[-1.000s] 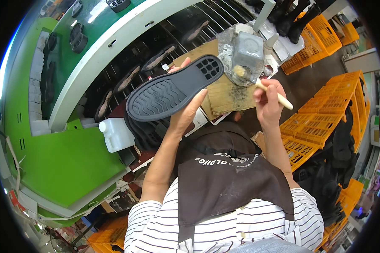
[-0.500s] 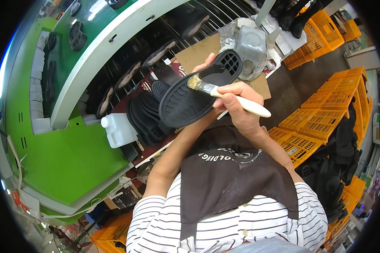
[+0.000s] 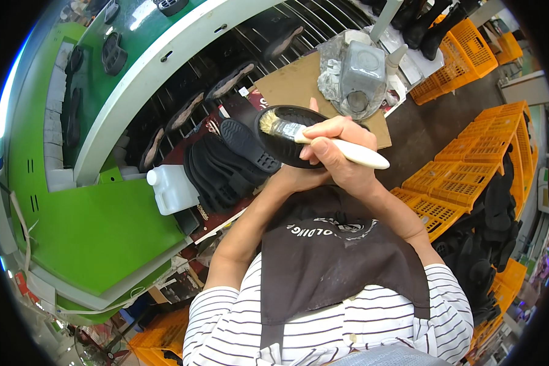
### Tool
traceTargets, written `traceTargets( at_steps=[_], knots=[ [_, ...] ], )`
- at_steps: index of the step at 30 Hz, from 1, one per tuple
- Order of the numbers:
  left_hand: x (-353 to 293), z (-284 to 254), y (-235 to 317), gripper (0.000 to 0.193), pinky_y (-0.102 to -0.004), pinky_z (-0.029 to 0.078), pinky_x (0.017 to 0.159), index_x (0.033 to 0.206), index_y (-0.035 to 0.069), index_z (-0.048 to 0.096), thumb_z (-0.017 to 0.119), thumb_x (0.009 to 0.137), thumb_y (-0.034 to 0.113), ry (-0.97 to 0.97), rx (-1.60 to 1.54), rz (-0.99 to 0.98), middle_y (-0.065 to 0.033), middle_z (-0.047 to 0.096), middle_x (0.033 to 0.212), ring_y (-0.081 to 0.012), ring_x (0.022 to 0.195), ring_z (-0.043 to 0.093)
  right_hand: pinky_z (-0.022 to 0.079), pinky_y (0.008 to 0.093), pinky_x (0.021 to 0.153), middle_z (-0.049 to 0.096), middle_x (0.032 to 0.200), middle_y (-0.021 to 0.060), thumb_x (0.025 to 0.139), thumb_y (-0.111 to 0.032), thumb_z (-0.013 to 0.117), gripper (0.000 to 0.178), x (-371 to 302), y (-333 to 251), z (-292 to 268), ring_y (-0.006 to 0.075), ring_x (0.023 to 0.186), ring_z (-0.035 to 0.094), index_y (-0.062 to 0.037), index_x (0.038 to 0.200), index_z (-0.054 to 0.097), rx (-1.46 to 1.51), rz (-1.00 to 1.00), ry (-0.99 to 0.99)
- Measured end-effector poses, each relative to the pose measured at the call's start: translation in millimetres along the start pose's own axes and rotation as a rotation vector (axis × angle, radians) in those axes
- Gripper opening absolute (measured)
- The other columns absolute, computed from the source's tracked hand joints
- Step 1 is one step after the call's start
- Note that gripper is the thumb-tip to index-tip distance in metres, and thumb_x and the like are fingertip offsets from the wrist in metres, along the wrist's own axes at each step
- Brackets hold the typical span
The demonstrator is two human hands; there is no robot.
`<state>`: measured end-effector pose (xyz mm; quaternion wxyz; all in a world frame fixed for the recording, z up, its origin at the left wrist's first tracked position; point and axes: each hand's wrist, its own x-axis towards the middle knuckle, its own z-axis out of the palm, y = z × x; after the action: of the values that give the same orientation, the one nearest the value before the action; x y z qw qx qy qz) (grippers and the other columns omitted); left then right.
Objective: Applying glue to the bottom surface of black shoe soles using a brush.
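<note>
My left hand (image 3: 299, 178) grips a black shoe sole (image 3: 287, 137) from underneath, its hollow inner side turned up toward me. My right hand (image 3: 338, 152) holds a white-handled brush (image 3: 332, 146), and the bristles rest on the sole's left rim. Just left of the hands lies a stack of black soles (image 3: 226, 165) with treaded undersides showing. Behind the sole stands a grey glue container (image 3: 361, 76) wrapped in plastic, on a brown cardboard sheet (image 3: 296, 82).
A white plastic jug (image 3: 172, 189) sits on the green machine housing (image 3: 97, 232). A rack conveyor with several soles (image 3: 226, 82) runs behind. Orange crates (image 3: 463, 177) stand at right, with black boots (image 3: 500, 207) beside them.
The sole has turned from tread-up to hollow side up and come closer to me. My right hand has moved the brush from beside the glue container onto the sole's rim.
</note>
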<state>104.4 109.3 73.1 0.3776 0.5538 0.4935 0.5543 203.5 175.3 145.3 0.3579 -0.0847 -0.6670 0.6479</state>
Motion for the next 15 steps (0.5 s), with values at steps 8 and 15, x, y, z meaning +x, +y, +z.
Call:
traceTargets(
  at_steps=[8,15],
  knots=[
    [-17.9,-17.7,20.9,0.052,-0.0349,0.042,0.087,0.118,-0.004,0.049,0.072,0.079,0.023,-0.154,0.0,-0.135,-0.0099,0.056,0.101,-0.0198,0.101,0.052,0.05,0.0194,0.058,0.066,0.075,0.0065,0.09,-0.012,0.062,0.015,26.4,7.5,-23.4,0.0064,0.065,0.061,0.0031,0.094,0.064,0.025,-0.004,0.077],
    [-27.6,-26.9,27.8,0.067,-0.0354,0.044,0.094,0.127,-0.006,0.042,0.058,0.088,0.046,-0.107,-0.584,-0.209,-0.0159,0.06,0.111,-0.0236,0.105,0.059,0.048,0.0206,0.061,0.065,0.077,0.0078,0.093,-0.02,0.058,0.024,45.4,21.3,-51.9,0.0087,0.069,0.06,0.0036,0.098,0.063,-0.089,0.015,-0.017]
  ],
)
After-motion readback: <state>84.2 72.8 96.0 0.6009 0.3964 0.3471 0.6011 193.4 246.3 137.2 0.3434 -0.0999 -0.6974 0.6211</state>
